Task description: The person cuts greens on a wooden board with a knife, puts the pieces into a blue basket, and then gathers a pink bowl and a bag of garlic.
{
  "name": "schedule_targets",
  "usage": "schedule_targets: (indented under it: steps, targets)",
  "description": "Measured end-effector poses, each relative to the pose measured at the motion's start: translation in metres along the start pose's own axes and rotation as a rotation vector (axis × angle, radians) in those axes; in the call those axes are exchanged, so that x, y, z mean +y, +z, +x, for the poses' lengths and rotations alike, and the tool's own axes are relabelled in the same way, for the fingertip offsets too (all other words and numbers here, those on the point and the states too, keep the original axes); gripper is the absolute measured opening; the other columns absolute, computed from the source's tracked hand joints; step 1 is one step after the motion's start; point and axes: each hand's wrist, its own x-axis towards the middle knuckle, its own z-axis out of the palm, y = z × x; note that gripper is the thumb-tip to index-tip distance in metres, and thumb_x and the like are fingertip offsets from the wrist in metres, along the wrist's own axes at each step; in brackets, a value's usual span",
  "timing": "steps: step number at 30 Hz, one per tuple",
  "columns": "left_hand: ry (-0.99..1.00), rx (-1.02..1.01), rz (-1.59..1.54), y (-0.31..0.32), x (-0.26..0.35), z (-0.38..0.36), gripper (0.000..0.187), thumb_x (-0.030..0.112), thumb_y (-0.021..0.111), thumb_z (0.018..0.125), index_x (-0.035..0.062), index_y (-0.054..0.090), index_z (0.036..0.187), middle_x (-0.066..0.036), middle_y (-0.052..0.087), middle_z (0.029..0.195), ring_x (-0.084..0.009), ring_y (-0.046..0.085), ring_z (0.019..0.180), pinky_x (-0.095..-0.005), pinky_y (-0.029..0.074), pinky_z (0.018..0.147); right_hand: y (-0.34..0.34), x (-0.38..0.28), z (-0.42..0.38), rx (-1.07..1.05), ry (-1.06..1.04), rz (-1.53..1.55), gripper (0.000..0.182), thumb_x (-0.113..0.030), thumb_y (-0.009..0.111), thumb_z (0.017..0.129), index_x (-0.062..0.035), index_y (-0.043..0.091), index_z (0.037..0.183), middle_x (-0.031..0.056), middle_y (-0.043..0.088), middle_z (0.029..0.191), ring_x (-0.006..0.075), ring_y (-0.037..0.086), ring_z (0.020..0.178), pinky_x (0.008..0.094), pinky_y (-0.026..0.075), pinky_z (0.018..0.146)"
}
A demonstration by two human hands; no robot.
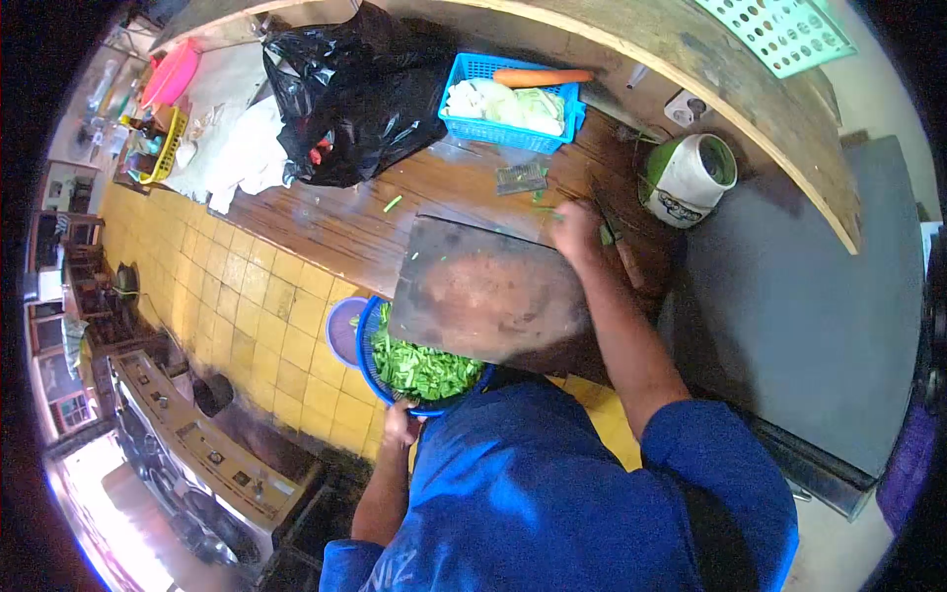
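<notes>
My left hand [400, 424] grips the near rim of a blue basket [363, 365], held below the table's front edge. Chopped green leaves and stems [426, 373] fill it. A worn, dark-stained cutting board [488, 286] lies on the table and overhangs part of the basket. At the board's far right corner is my right hand [575, 232], its fingers curled closed; whatever they hold is hidden. Small green scraps [546, 207] lie just beyond those fingers. Beside that hand, to the right, rests a knife [621, 247] with a wooden handle.
A blue crate [503, 136] with a carrot [543, 77] and cabbage [513, 107] stands at the back. Left of it is a black plastic bag [345, 99]. A white-and-green container [691, 178] stands right. A wooden shelf [631, 49] overhangs the table; a stove [197, 454] is lower left.
</notes>
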Motion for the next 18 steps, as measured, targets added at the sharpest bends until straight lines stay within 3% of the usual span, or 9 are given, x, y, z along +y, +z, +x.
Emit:
schedule_targets:
  steps: [1,2,4,8,10,12,14,15,18]
  targets:
    - [0.018,0.029,0.033,0.006,0.001,-0.005,0.028,0.0,0.048,0.071,0.0042,0.049,0.099,-0.007,0.054,0.075,-0.0231,0.057,0.06,-0.0362,0.054,0.055,-0.012,0.029,0.005,-0.19,0.07,-0.08,0.02,-0.012,0.066,0.07,-0.0026,0.067,0.087,0.0206,0.065,0.089,0.0379,0.062,0.084,0.044,0.05,0.076]
    - [0.025,0.009,-0.045,0.015,0.001,-0.007,0.027,-0.001,0.047,0.072,0.0036,0.05,0.098,-0.007,0.054,0.075,-0.0234,0.057,0.057,-0.0375,0.055,0.055,-0.017,0.052,-0.006,-0.151,0.191,-0.139,0.026,-0.01,0.065,0.07,0.0005,0.064,0.094,0.023,0.064,0.092,0.0394,0.061,0.084,0.0439,0.05,0.077]
    - [0.006,-0.02,-0.06,0.008,-0.006,0.004,0.028,0.001,0.046,0.073,0.0019,0.05,0.101,-0.009,0.057,0.082,-0.026,0.059,0.066,-0.0411,0.056,0.061,-0.022,0.086,-0.025,0.061,-0.157,-0.249,0.03,-0.009,0.063,0.071,0.0023,0.061,0.099,0.024,0.063,0.094,0.0402,0.061,0.084,0.0432,0.05,0.076]
    - [-0.144,-0.081,-0.057,-0.014,-0.01,0.026,0.035,0.004,0.046,0.073,-0.0006,0.049,0.107,-0.014,0.059,0.095,-0.0305,0.061,0.083,-0.0456,0.055,0.075,-0.016,0.105,-0.019,-0.072,-0.13,-0.331,0.026,-0.009,0.065,0.069,0.0023,0.062,0.092,0.0229,0.063,0.089,0.0402,0.061,0.082,0.0423,0.05,0.074]
    - [-0.126,-0.068,0.016,0.016,0.002,0.005,0.039,0.004,0.046,0.073,-0.0016,0.049,0.111,-0.015,0.06,0.098,-0.0306,0.062,0.088,-0.0454,0.054,0.08,-0.034,0.101,-0.014,-0.158,-0.018,-0.138,0.023,-0.013,0.069,0.07,-0.0058,0.067,0.091,0.0196,0.064,0.079,0.0396,0.062,0.08,0.0434,0.05,0.072]
    - [-0.122,-0.021,0.109,0.025,0.006,0.0,0.041,0.004,0.045,0.073,-0.0023,0.048,0.113,-0.016,0.06,0.099,-0.0302,0.062,0.089,-0.0446,0.054,0.082,-0.062,0.093,-0.026,-0.127,0.063,-0.078,0.015,-0.01,0.067,0.073,-0.0052,0.066,0.087,0.016,0.065,0.077,0.0357,0.064,0.08,0.0403,0.051,0.073]
    - [-0.118,-0.03,0.103,0.022,0.004,0.008,0.04,0.004,0.045,0.073,-0.0027,0.049,0.112,-0.016,0.06,0.099,-0.0303,0.062,0.089,-0.0452,0.054,0.081,-0.085,0.09,-0.052,-0.456,0.447,0.276,0.014,-0.007,0.066,0.076,-0.0056,0.065,0.09,0.0115,0.066,0.078,0.0296,0.065,0.079,0.0375,0.051,0.074]
    - [-0.114,-0.036,0.096,0.019,0.003,0.01,0.038,0.005,0.045,0.073,-0.0031,0.049,0.11,-0.017,0.06,0.1,-0.0304,0.062,0.089,-0.0459,0.054,0.08,-0.084,0.095,-0.068,-0.455,0.449,0.275,0.014,-0.007,0.066,0.076,-0.0056,0.065,0.09,0.0115,0.066,0.078,0.0296,0.065,0.079,0.0375,0.051,0.074]
    - [-0.13,0.048,0.116,0.032,0.01,-0.001,0.034,0.003,0.045,0.072,-0.001,0.05,0.106,-0.015,0.059,0.098,-0.0301,0.062,0.087,-0.0472,0.054,0.078,-0.068,0.11,-0.115,-0.424,0.182,0.11,0.017,-0.006,0.066,0.077,-0.0048,0.063,0.094,0.0091,0.066,0.081,0.0252,0.065,0.079,0.0372,0.05,0.073]
